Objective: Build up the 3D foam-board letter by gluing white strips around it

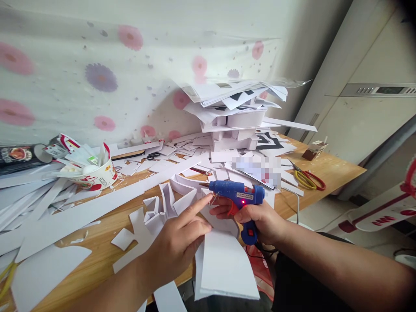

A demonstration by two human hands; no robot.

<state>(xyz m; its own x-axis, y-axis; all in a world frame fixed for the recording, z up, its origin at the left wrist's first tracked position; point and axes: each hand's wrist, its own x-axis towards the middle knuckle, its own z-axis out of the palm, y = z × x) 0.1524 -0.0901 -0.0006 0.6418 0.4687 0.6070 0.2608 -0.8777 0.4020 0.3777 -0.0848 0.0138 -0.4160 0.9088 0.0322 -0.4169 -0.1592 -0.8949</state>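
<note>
My right hand (256, 219) is wrapped round the handle of a blue glue gun (238, 191), whose nozzle points left and whose red light is lit. Close beside it, my left hand (186, 229) has its index finger stretched out to just under the nozzle. The other left fingers are bent near the top of a curved white board piece (227, 264); whether they grip it I cannot tell. Folded white strips (167, 199) stand on the table left of the nozzle, partly behind my left hand.
White scraps cover much of the wooden table (100, 242). A paper bowl (97, 175) of rubbish stands at the left. Behind the glue gun are a phone (256, 171) and a white layered model (234, 130) under papers. Scissors (308, 178) and a small carton (314, 149) lie right.
</note>
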